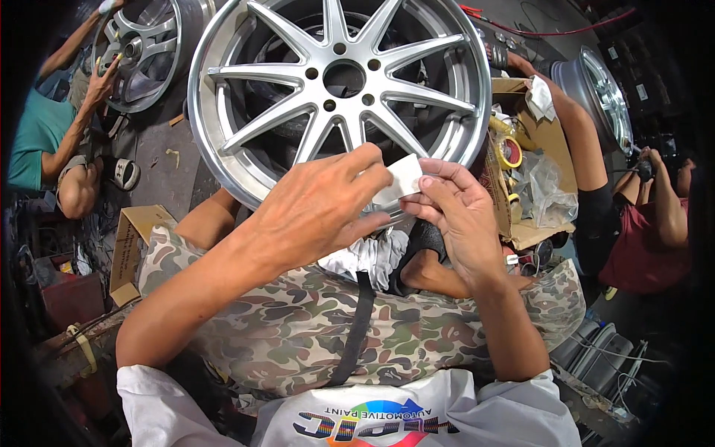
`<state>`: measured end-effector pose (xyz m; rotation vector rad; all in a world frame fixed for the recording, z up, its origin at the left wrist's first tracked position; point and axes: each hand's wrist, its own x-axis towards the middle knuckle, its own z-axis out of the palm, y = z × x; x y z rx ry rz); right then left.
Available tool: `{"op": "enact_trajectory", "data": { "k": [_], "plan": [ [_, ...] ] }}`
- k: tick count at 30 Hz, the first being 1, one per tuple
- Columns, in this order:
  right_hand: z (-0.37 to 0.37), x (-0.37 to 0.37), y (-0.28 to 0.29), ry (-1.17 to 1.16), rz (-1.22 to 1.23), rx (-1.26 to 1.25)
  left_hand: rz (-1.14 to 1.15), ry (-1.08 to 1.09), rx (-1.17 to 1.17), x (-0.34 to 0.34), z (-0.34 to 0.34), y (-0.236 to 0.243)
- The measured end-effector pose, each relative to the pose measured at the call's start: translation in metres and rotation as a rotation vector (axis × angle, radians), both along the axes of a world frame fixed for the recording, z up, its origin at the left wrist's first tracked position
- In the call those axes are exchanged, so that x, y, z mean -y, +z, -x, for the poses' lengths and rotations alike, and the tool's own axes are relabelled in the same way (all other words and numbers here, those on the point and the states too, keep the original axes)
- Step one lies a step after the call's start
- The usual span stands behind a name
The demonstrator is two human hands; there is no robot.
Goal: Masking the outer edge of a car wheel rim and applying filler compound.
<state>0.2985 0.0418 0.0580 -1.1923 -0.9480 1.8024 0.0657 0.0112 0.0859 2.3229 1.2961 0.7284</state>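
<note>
A silver multi-spoke wheel rim (335,52) lies in front of me at the top centre. Over its lower edge, my right hand (454,212) pinches a small white square pad or sheet (402,179) between thumb and fingers. My left hand (324,197) has curled fingers at the pad's left side, fingertips partly hidden, with the thumb lower and apart. A white crumpled cloth (350,257) sits below my hands, near my camouflage-covered lap.
An open cardboard box (544,231) with tape rolls and plastic stands right; another box (130,253) is left. Co-workers sit left (52,141) and right (640,261), near other rims (149,45) (599,97). A red hose (521,30) runs behind.
</note>
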Motion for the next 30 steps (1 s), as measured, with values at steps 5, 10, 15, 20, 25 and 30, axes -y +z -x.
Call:
{"op": "enact_trajectory", "data": {
  "k": [5,10,15,20,25,30],
  "plan": [
    [0.005,0.004,-0.007,-0.033,0.1,-0.115,0.017,-0.07,-0.096,-0.001,0.005,-0.016],
    [-0.001,0.016,-0.025,0.106,0.017,0.195,0.013,-0.119,-0.241,-0.001,0.013,-0.033],
    [-0.005,0.024,-0.038,0.373,-0.558,0.681,0.195,-0.187,-0.289,0.0,0.02,-0.06],
    [0.003,0.035,-0.055,0.424,-0.707,0.775,0.246,-0.189,-0.196,0.004,0.015,-0.071],
    [-0.001,0.033,-0.068,0.483,-0.833,0.815,0.159,-0.244,-0.244,0.008,0.016,-0.081],
    [-0.006,0.034,-0.079,0.541,-0.929,0.837,-0.073,-0.406,-0.332,0.013,0.018,-0.099]
  ]
}}
